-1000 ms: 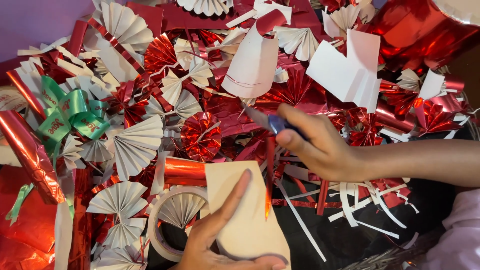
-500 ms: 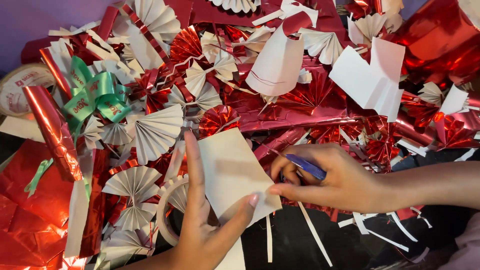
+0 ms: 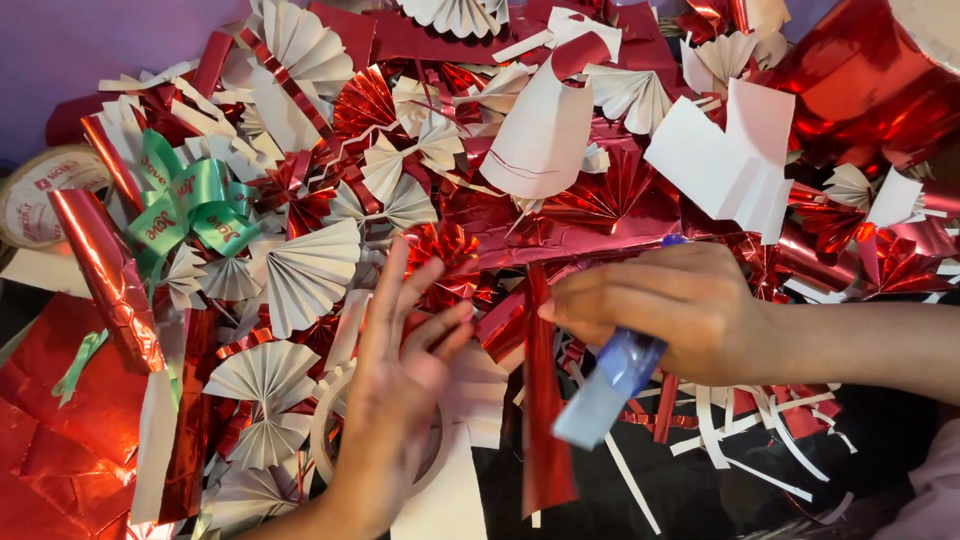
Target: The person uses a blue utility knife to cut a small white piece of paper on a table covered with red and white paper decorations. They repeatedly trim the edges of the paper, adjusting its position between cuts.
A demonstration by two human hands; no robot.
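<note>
My left hand (image 3: 395,400) is spread open with its fingers apart, palm down over a cream paper sheet (image 3: 455,480) and a pale tape ring (image 3: 325,440). Its fingertips reach toward a red foil rosette (image 3: 445,250). To the right, my right hand (image 3: 680,310) pinches the top of a long red foil strip (image 3: 545,430) that hangs down toward me. The same hand also grips a blurred blue tube-like tool (image 3: 610,390) that sticks out below the palm. The two hands are close but do not touch.
A heap of white paper fans (image 3: 305,270) and red foil scraps covers the surface. A green ribbon bow (image 3: 185,205) and a tape roll (image 3: 40,190) lie at the left. A rolled white cone (image 3: 545,130) and a folded white sheet (image 3: 730,165) lie behind.
My left hand has let go of the cream sheet and spread open over it. My right hand now pinches a red foil strip, and the blue tool points down.
</note>
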